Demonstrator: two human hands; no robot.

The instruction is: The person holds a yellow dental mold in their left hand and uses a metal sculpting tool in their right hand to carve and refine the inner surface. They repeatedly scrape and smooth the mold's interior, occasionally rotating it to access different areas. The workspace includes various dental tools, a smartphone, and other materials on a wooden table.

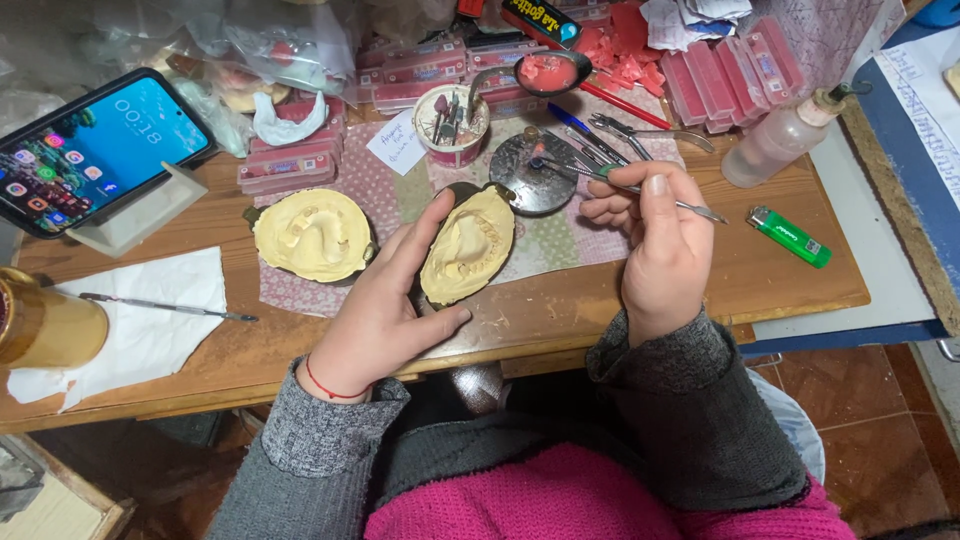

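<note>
My left hand [385,300] grips a cream plaster dental mould [465,245], tilted up on its edge over the patterned cloth [545,240]. My right hand [655,240] holds a thin metal dental tool [640,190], its tip reaching toward a small round metal dish [525,175]. A second plaster mould half [312,235] lies flat on the cloth, just left of my left hand. Both sleeves are grey knit, and a red thread circles my left wrist.
On the wooden table [800,285]: a phone on a stand [95,150], a green lighter [790,237], a plastic squeeze bottle [780,140], a cup of burs [452,122], a spoon with pink wax [552,72], pink wax boxes [725,70], a brass cylinder [45,325], and a tool on tissue [165,305].
</note>
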